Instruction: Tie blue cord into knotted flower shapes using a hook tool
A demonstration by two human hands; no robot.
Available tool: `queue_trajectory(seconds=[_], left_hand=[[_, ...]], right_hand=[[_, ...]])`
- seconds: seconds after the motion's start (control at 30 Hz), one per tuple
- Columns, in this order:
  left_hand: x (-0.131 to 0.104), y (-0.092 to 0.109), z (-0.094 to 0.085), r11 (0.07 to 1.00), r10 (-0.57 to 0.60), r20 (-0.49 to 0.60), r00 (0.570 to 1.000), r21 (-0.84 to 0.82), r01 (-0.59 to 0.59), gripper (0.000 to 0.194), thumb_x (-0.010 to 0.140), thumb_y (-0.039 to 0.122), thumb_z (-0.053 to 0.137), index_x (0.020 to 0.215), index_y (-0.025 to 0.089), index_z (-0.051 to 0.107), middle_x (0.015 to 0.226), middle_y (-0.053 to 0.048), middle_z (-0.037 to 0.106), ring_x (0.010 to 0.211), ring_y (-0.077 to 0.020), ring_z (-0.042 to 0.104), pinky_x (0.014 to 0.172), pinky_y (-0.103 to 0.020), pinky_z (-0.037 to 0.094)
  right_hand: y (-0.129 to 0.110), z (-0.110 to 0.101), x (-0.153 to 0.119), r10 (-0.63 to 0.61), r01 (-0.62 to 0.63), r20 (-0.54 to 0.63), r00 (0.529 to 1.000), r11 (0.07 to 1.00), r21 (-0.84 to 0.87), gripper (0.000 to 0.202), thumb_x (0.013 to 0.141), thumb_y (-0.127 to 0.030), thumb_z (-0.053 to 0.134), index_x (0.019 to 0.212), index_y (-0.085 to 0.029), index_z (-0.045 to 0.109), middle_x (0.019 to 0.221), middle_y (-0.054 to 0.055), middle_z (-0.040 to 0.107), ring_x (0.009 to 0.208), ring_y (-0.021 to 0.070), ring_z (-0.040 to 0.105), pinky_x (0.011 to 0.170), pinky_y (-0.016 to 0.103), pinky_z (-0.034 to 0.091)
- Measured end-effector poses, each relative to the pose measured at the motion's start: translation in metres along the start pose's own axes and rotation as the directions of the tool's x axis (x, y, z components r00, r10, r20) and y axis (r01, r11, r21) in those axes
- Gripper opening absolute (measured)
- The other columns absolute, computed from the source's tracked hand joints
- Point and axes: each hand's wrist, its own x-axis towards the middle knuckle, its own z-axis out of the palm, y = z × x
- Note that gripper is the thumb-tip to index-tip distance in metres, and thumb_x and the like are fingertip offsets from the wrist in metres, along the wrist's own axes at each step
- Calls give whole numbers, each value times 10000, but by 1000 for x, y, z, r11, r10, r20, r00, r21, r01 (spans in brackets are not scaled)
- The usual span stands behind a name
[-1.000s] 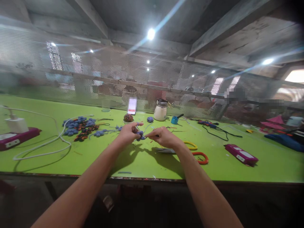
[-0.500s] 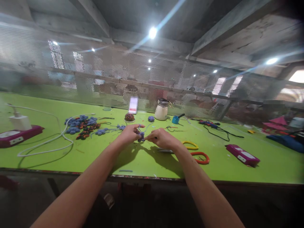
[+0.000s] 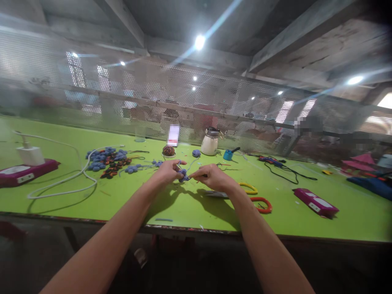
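My left hand point(image 3: 168, 171) pinches a small blue-purple crocheted piece point(image 3: 183, 175) above the table's middle. Close to its right side, my right hand point(image 3: 211, 176) is closed round a thin tool, probably a crochet hook, whose tip touches the piece. A strand of yarn runs from the piece up to a blue-purple yarn ball point(image 3: 196, 153). Left of my hands lies a heap of blue crocheted flowers point(image 3: 105, 157), with dark orange-and-black ones point(image 3: 114, 167) beside it. Scissors with a yellow and an orange handle point(image 3: 262, 205) lie partly under my right forearm.
On the green table point(image 3: 128, 208) are a multicoloured yarn ball point(image 3: 168, 151), a phone point(image 3: 173, 134), a pale jug point(image 3: 210, 142) and a blue pot point(image 3: 228, 154). Purple power strips point(image 3: 316, 203) lie at both sides, with a white cable point(image 3: 65, 190) looping at left. Perforated mesh stands behind.
The whole view has shifted slightly, so things appear a little further right. The right hand's tool tip has moved slightly against the crocheted piece; both hands keep their hold.
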Motion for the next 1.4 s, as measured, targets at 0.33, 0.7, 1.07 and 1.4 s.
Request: queue_trajectory(seconds=[0.33, 0.7, 1.07, 1.4], left_hand=[[2, -4, 0, 996, -4, -8, 1000, 93, 5, 495, 599, 25, 644, 1089, 90, 642, 601, 13, 606, 554, -137, 571, 596, -277, 449], [2, 0, 2, 964, 2, -17, 1000, 266, 3, 466, 573, 13, 646, 1031, 99, 665, 632, -12, 661, 573, -154, 607, 572, -258, 455], [1, 0, 4, 942, 12, -35, 999, 334, 0, 436, 568, 3, 647, 986, 117, 687, 603, 5, 656, 578, -148, 604, 556, -233, 438], [4, -4, 4, 976, -38, -63, 997, 210, 50, 416, 594, -11, 623, 990, 103, 683, 576, 7, 613, 496, -120, 543, 513, -238, 434]], right_hand=[[0, 4, 0, 43, -41, 24, 999, 997, -72, 260, 842, -153, 562, 1024, -197, 743, 882, 73, 749, 693, 139, 620, 643, 233, 418], [-8, 4, 0, 195, -186, 100, 976, 978, -92, 337, 799, -94, 561, 1060, -220, 733, 893, 69, 754, 717, 158, 631, 664, 236, 439], [-8, 9, 1, 185, -174, 90, 979, 978, -118, 316, 805, -116, 569, 1047, -225, 741, 894, 77, 753, 710, 158, 627, 657, 228, 427], [-8, 6, 1, 148, -138, 19, 989, 958, -252, 271, 838, -200, 584, 1054, -255, 738, 856, 74, 705, 704, 159, 580, 640, 254, 378]])
